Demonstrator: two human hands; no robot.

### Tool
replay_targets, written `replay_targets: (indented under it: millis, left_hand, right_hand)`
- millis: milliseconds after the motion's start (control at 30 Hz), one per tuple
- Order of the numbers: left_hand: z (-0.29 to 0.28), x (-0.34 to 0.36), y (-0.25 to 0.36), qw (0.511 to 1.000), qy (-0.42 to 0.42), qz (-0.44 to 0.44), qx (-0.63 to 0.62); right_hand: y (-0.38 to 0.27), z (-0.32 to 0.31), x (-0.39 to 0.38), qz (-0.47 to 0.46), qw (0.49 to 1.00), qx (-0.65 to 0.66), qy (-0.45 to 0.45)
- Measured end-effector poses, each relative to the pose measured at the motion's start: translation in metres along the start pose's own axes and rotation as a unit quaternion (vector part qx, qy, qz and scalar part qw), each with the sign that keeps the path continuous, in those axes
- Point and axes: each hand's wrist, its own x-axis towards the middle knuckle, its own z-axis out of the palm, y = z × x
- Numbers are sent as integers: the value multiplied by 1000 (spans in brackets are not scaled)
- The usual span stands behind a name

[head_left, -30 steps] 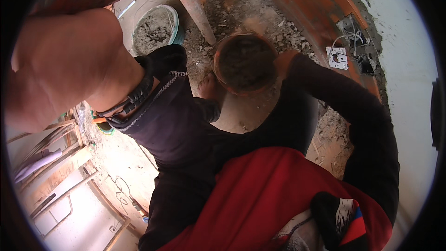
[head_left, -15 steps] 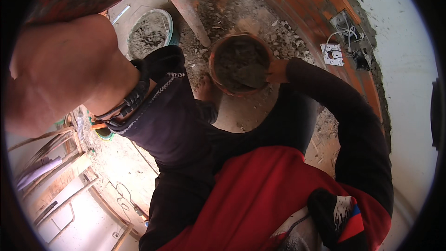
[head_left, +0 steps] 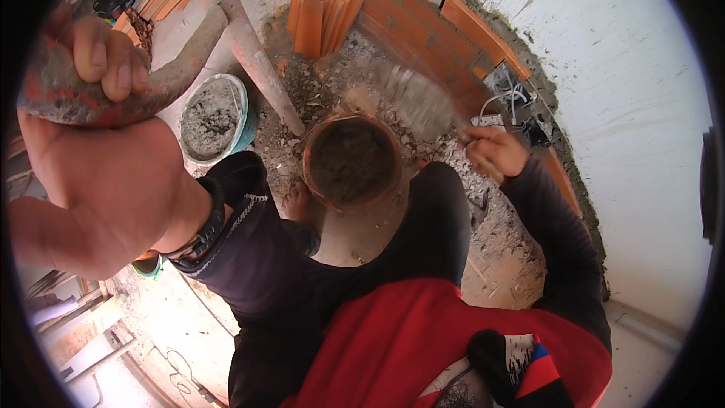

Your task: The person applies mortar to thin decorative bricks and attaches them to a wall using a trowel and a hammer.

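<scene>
My right hand (head_left: 495, 153) is wrapped round the handle of a trowel. The trowel's blade (head_left: 419, 102) is smeared by motion and grey with mortar, raised in front of the low brick wall (head_left: 423, 41). Below and left of it, a round bucket (head_left: 307, 170) with an orange-brown rim holds wet mortar (head_left: 351, 159). Large and close at the left, my left hand (head_left: 98, 174) has its fingers closed over a thick curved bar (head_left: 177, 68), crusted grey with red patches. That bar meets a slanting red-and-white post (head_left: 253, 49).
A turquoise bucket (head_left: 245, 125) of grey mortar stands beside the post. Flat orange bricks (head_left: 321, 15) are stacked beyond it. Electrical boxes with loose wires (head_left: 510, 94) sit in the wall. Rubble (head_left: 291, 79) covers the floor near the wall. Timber pieces (head_left: 98, 332) lie at lower left.
My right hand has lifted the trowel out of the orange-brown bucket and carried it right, toward the wall. The view has shifted; my left hand still grips the bar.
</scene>
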Motion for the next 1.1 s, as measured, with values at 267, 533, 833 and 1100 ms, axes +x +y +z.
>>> replay_targets:
  millis: [267,533,833,1100]
  left_hand:
    - [10,1,5,1000,8,12,0]
    - [15,3,4,1000,6,15,-13]
    - [17,5,6,1000,3,13,-28]
    - [16,4,10,1000,13,20,18]
  right_hand:
    - [-84,-30,6,-310,807,-406,296]
    - [-78,-75,56,-204,661,-612,383]
    - [-83,-71,62,-202,678,-598,377]
    - [-86,-20,30,-282,776,-470,312]
